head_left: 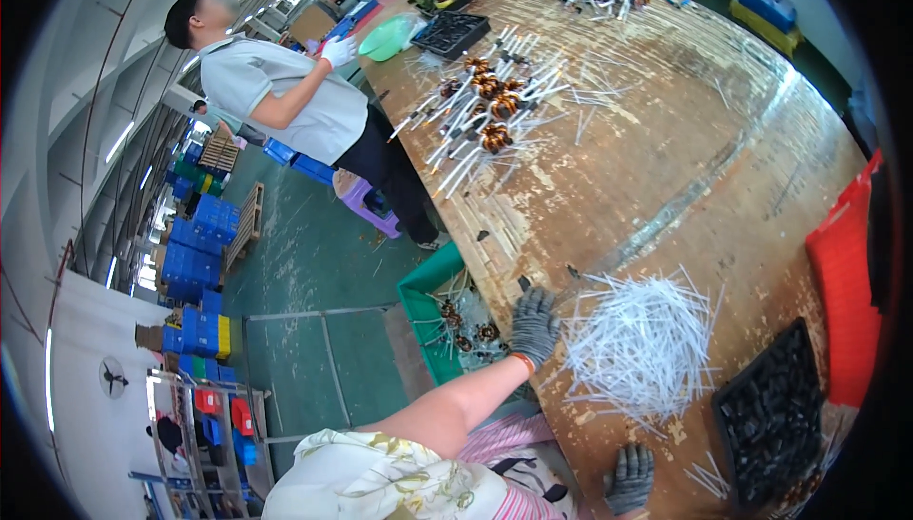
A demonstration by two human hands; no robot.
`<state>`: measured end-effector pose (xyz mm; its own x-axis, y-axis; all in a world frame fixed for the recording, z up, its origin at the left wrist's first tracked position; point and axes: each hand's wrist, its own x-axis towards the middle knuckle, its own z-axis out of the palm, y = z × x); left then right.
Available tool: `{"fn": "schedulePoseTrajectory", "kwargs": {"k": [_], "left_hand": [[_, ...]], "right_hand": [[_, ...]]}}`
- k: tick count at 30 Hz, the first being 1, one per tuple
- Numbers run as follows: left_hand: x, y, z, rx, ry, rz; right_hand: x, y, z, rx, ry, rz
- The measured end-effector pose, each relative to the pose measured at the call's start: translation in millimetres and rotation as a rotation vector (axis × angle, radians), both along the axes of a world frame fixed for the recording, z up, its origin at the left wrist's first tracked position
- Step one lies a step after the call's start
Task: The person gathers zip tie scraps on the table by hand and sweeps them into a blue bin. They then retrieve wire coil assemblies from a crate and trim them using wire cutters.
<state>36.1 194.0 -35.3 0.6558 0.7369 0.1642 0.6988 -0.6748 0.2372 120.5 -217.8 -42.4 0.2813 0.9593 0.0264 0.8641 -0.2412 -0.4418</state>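
Observation:
My left hand (535, 328), in a grey striped knit glove, lies on the edge of the wooden table with its fingers stretched out. It holds nothing that I can see. Just right of it is a loose heap of thin white tubes (647, 344). My right hand (630, 478), gloved the same way, rests at the near table edge with its fingers extended and nothing visible in it. A few stray white tubes (709, 477) lie to its right, beside a black tray (720, 404) full of small black pieces.
Below my left hand stands a green bin (416, 306) holding copper-wound coils (463, 341). More coils with white-sleeved leads (495, 106) lie farther up the wooden table (685, 178). A red bin (842, 273) is at the right. A person (285, 92) in white gloves stands at the table's far left.

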Motion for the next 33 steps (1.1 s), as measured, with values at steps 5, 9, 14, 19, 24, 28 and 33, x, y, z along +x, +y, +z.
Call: {"fn": "schedulePoseTrajectory", "kwargs": {"k": [5,9,14,19,24,28,33], "left_hand": [[-1.4,-3.1,-5.9,-0.045,-0.022,-0.027],[-3.9,-8.2,-18.7,-0.035,-0.01,-0.019],[-19.4,10.2,-45.1,-0.006,0.043,0.049],[-10.7,12.9,-37.3,-0.139,-0.273,0.015],[-16.6,15.3,-42.4,0.041,-0.144,-0.061],[-16.8,19.4,-50.5,0.055,-0.123,-0.047],[-9.6,13.3,-61.9,0.006,-0.176,-0.086]], "right_hand": [[-6.5,-1.1,2.1,-0.023,-0.105,-0.024],[-9.7,2.0,16.9,-0.024,-0.148,-0.037],[-5.2,24.4,43.2,-0.098,-0.173,-0.016],[-8.0,9.6,26.5,-0.034,-0.104,-0.075],[-12.3,-1.5,3.8,0.066,-0.153,-0.066],[-16.8,-6.9,0.3,0.092,-0.164,-0.06],[-20.8,-20.6,-6.1,0.113,-0.242,-0.086]]}}
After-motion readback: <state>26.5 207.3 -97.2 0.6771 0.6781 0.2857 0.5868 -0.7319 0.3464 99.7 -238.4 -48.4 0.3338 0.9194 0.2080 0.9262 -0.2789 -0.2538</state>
